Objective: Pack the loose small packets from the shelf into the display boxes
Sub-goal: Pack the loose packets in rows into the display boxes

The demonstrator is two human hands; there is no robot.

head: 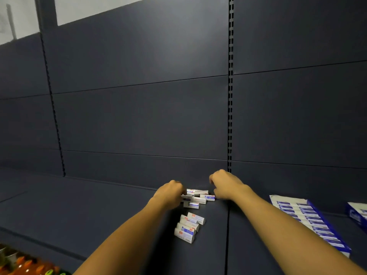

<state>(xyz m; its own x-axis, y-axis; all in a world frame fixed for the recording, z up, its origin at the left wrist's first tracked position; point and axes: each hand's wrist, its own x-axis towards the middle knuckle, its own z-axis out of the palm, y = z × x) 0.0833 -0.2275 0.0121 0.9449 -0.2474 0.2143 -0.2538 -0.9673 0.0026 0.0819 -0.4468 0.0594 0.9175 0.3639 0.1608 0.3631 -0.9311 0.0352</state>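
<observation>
Several small white-and-blue packets lie in a loose heap near the back of the dark shelf. My left hand reaches in from the left, its fingers curled round packets at the heap's left edge. My right hand sits at the heap's right side with curled fingers; what they hold is hidden. A second cluster of packets lies closer to me. A long blue-and-white display box, filled with a row of packets, lies on the shelf to the right.
A second blue-and-white box shows at the far right edge. Orange and green bottle caps poke up at the bottom left. The dark back panel with a slotted upright rises behind the shelf.
</observation>
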